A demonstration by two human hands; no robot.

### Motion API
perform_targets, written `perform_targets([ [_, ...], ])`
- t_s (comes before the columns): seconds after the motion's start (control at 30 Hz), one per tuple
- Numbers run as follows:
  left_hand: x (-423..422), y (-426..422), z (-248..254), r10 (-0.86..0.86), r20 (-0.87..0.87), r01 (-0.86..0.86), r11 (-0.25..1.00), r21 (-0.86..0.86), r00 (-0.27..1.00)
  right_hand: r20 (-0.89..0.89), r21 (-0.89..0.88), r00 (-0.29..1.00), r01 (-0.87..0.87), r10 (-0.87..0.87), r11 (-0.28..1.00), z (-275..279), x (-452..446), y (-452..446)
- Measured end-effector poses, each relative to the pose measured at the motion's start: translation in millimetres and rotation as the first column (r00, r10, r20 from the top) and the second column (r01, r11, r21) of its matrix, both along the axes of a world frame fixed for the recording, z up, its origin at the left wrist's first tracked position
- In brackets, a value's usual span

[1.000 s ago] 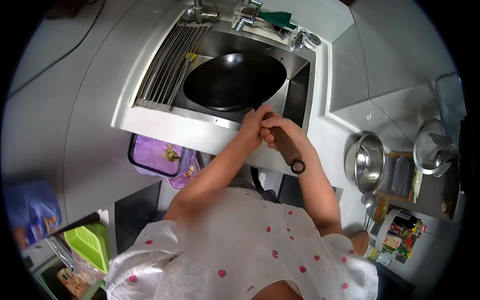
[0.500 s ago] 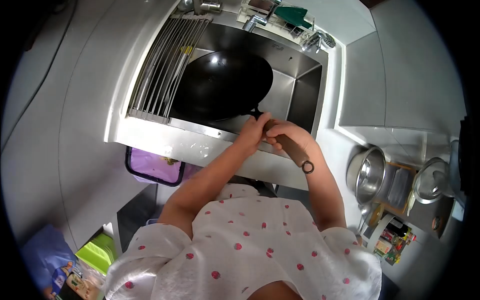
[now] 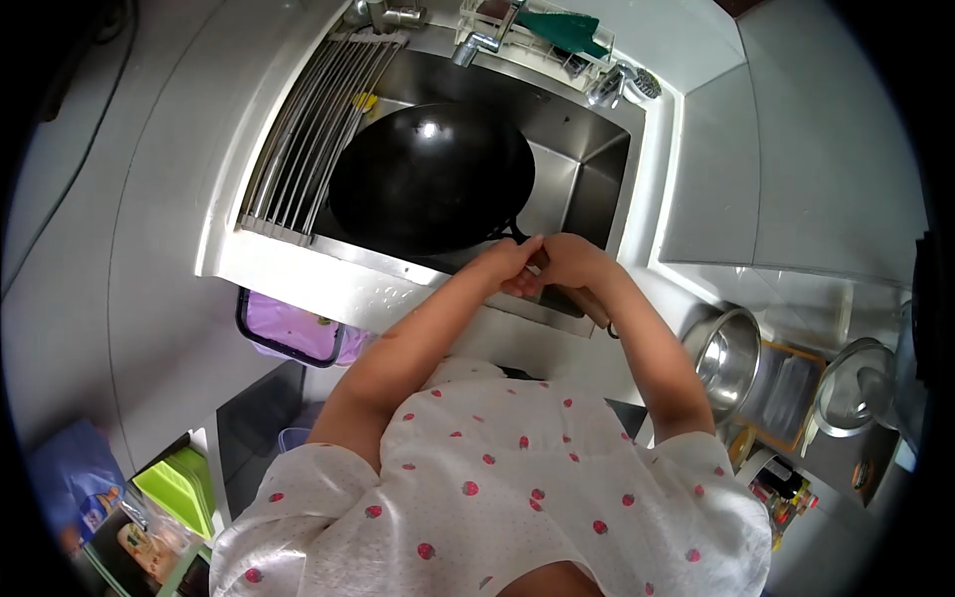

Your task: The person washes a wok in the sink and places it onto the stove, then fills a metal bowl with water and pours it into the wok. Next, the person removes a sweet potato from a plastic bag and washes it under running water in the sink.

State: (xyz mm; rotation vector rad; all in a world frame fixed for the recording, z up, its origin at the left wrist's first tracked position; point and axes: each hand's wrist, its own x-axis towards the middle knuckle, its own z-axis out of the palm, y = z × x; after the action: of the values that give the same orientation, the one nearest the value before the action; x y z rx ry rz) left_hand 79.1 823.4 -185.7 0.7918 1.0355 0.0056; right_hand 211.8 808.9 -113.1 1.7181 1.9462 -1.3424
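Over the rectangular stainless-steel sink, we are holding a round, glossy black metal wok, its dark surface catching one white highlight near the top. Our left hand and right hand are meeting, both clamped on its brown wood-like handle; the left is curling nearest the wok, the right is wrapping just behind.

Location: kitchen; indicators: a rectangular stainless-steel sink with a chrome faucet; a parallel-rod metal draining rack; a large round black wok at the sink; a round shiny metal bowl.
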Motion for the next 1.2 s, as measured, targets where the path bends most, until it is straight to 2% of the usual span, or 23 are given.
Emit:
perform_targets([
  [0.03, 1, 4, -1, -0.079, -0.049, 0.079, 0.997, 0.015, 0.996, 0.132, 0.070, 0.990, -0.050, 0.041, 0.996, -3, 0, 0],
  [0.07, 2, 7, -2, -0.067, -0.054, 0.068, 0.997, 0.025, 0.996, 0.261, 0.136, 0.963, -0.109, 0.070, 0.985, -5, -1, 2],
  [0.1, 1, 9, -1, -0.125, -0.089, 0.128, 0.991, 0.039, 0.988, 0.257, 0.149, 0.963, -0.119, 0.078, 0.982, -5, -3, 3],
  [0.17, -1, 11, -1, -0.176, -0.132, 0.185, 0.981, 0.060, 0.976, 0.467, 0.055, 0.873, -0.187, 0.140, 0.981, -5, -8, 4],
  [0.23, -3, 12, -2, -0.188, -0.134, 0.210, 0.962, 0.176, 0.973, 0.487, 0.064, 0.860, -0.211, 0.154, 0.975, -26, -5, -2],
  [0.4, -28, 33, 4, -0.045, -0.041, 0.053, 0.973, 0.227, 0.998, 0.478, 0.035, 0.857, -0.237, 0.192, 0.971, -40, -8, -10],
  [0.47, -36, 44, 10, 0.101, 0.006, -0.099, 0.960, 0.262, 0.995, 0.485, 0.002, 0.857, -0.202, 0.175, 0.979, -39, -13, -5],
  [0.5, -37, 48, 11, 0.096, 0.010, -0.095, 0.960, 0.262, 0.995, 0.491, -0.035, 0.856, -0.169, 0.164, 0.985, -39, -15, -2],
  [0.53, -38, 52, 12, 0.199, 0.040, -0.203, 0.946, 0.252, 0.979, 0.495, -0.033, 0.855, -0.161, 0.156, 0.986, -37, -18, 3],
  [0.6, -38, 62, 14, 0.396, 0.133, -0.417, 0.879, 0.233, 0.909, 0.466, 0.145, 0.882, -0.145, 0.062, 0.979, -32, -29, 20],
  [0.63, -35, 68, 13, 0.393, 0.138, -0.415, 0.879, 0.233, 0.909, 0.298, 0.399, 0.944, 0.011, -0.141, 0.917, -35, -38, 31],
  [0.67, -35, 73, 10, 0.546, 0.257, -0.599, 0.767, 0.230, 0.797, 0.071, 0.596, 0.953, 0.198, -0.296, 0.778, -42, -54, 45],
  [0.7, -33, 79, 10, 0.666, 0.377, -0.759, 0.621, 0.198, 0.644, -0.133, 0.681, 0.933, 0.331, -0.333, 0.653, -32, -70, 62],
  [0.73, -33, 90, 14, 0.699, 0.444, -0.827, 0.497, 0.262, 0.561, -0.239, 0.726, 0.902, 0.412, -0.360, 0.551, -29, -85, 79],
  [0.77, -38, 103, 18, 0.700, 0.471, -0.843, 0.416, 0.341, 0.537, -0.343, 0.697, 0.865, 0.496, -0.365, 0.518, -33, -97, 97],
  [0.8, -42, 120, 20, 0.699, 0.541, -0.884, 0.362, 0.297, 0.467, -0.446, 0.659, 0.817, 0.576, -0.367, 0.483, -36, -107, 116],
  [0.83, -47, 137, 25, 0.691, 0.605, -0.918, 0.308, 0.249, 0.396, -0.451, 0.658, 0.813, 0.582, -0.368, 0.478, -41, -117, 135],
  [0.9, -60, 168, 38, 0.659, 0.617, -0.902, 0.340, 0.266, 0.430, -0.595, 0.600, 0.730, 0.681, -0.336, 0.419, -47, -131, 169],
  [0.97, -67, 198, 38, 0.597, 0.702, -0.912, 0.358, 0.199, 0.388, -0.646, 0.598, 0.699, 0.713, -0.307, 0.365, -48, -141, 199],
  [1.0, -67, 211, 42, 0.629, 0.677, -0.917, 0.346, 0.197, 0.383, -0.692, 0.593, 0.669, 0.741, -0.270, 0.316, -48, -144, 212],
  [1.07, -70, 234, 48, 0.658, 0.648, -0.919, 0.338, 0.202, 0.384, -0.732, 0.533, 0.620, 0.780, -0.283, 0.328, -47, -148, 238],
  [1.13, -76, 256, 53, 0.601, 0.628, -0.862, 0.432, 0.266, 0.495, -0.782, 0.417, 0.528, 0.838, -0.330, 0.352, -34, -154, 254],
  [1.2, -78, 275, 58, 0.584, 0.624, -0.847, 0.451, 0.283, 0.519, -0.812, 0.462, 0.528, 0.842, -0.249, 0.278, -37, -159, 282],
])
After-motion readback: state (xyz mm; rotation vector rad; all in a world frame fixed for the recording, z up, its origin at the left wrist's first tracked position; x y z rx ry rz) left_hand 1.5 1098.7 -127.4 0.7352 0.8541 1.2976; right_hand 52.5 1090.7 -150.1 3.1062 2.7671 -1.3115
